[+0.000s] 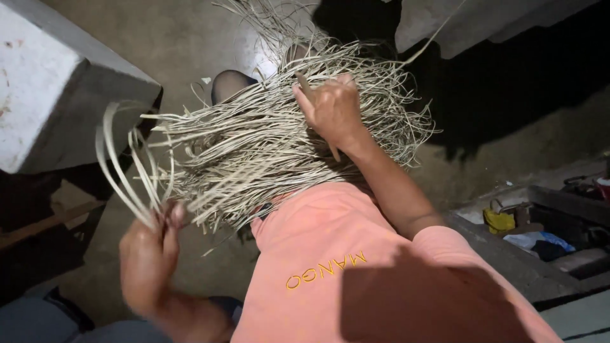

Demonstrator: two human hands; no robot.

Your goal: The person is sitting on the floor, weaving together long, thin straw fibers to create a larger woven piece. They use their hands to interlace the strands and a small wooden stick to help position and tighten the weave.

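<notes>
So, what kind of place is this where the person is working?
Probably a rough, dim workshop corner or yard, not a tidy room. The floor is bare concrete, a grey concrete block stands close by, and the hands work a big bundle of pale cane strips. A tray of tools sits nearby.

One view only, from a camera worn on the person's head. It looks steeply down the salmon-pink shirt [330, 267] to the concrete floor [184, 38], very near. Relative to the shirt, the pale strip bundle [254, 146] lies just beyond, filling mid-frame.
</notes>
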